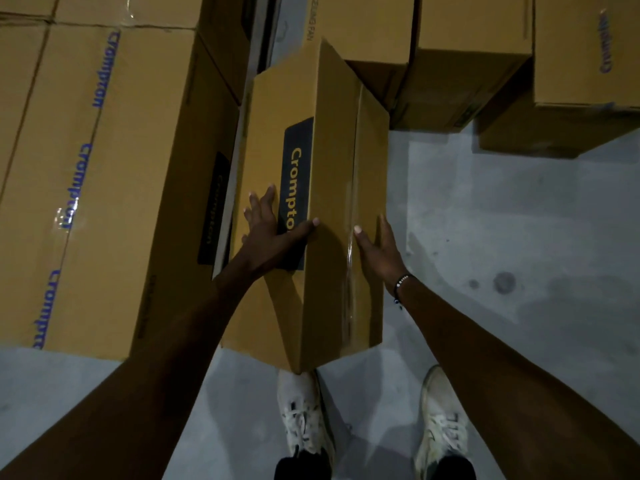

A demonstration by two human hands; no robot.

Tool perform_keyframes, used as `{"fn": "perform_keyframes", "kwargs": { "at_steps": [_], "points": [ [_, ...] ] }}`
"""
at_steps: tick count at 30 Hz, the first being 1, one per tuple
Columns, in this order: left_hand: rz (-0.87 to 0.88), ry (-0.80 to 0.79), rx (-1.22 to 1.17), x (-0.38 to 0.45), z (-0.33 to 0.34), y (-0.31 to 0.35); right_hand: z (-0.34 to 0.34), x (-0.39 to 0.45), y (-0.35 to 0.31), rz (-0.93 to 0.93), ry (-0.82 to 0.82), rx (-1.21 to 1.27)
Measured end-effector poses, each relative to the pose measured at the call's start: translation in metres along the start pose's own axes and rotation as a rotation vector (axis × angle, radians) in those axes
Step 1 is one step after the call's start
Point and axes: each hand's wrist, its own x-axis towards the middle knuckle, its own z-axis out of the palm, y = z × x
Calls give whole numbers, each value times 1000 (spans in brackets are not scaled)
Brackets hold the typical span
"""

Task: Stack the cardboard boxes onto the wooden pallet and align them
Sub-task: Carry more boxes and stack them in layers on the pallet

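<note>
A long brown cardboard box point(332, 161) with a dark "Crompton" label lies tilted in front of me, one long edge up, its near corner over my left shoe. My left hand point(273, 230) presses flat on the box's left face, over the label, fingers spread. My right hand point(377, 247) presses on its taped right face, a beaded band at the wrist. The box is clamped between both palms. To its left stands a stack of same-brand boxes point(104, 168), its tops level and taped. No wooden pallet shows.
More cardboard boxes point(467, 64) stand on the floor behind and to the right, one at far right point(585, 50). Grey concrete floor point(502, 220) lies open to the right. My white shoes point(304, 420) are just below the held box.
</note>
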Motion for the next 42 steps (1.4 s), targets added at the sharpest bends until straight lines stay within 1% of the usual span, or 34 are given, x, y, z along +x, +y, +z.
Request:
{"fn": "perform_keyframes", "kwargs": {
  "at_steps": [4,7,9,14,17,18,21,25,28,33,39,42],
  "points": [
    [31,-15,-78,5,-10,-12,0,8,11,109,-57,70],
    [73,-18,-74,3,-11,-14,-4,9,18,97,-36,133],
    [67,-20,-76,-2,-6,-14,-9,5,21,89,-19,156],
    [5,-6,-213,-21,10,-18,-35,-19,24,87,42,84],
    [-15,-14,-449,-44,16,-3,-58,-49,8,47,87,73],
    [-13,-14,-492,-51,16,4,-66,-58,3,50,104,70],
    [30,-19,-491,-72,13,25,-93,-80,-17,31,129,20],
    [60,-19,-548,-106,4,75,-133,-116,-58,-19,145,-12],
    [71,6,-574,-133,-10,116,-165,-150,-97,-45,127,-4],
    [107,38,-607,-185,-47,197,-218,-216,-179,-126,72,10],
    [105,84,-746,-279,-106,286,-267,-311,-286,-240,-1,48],
    [134,143,-790,-339,-130,322,-282,-364,-333,-300,-27,42]
  ]
}}
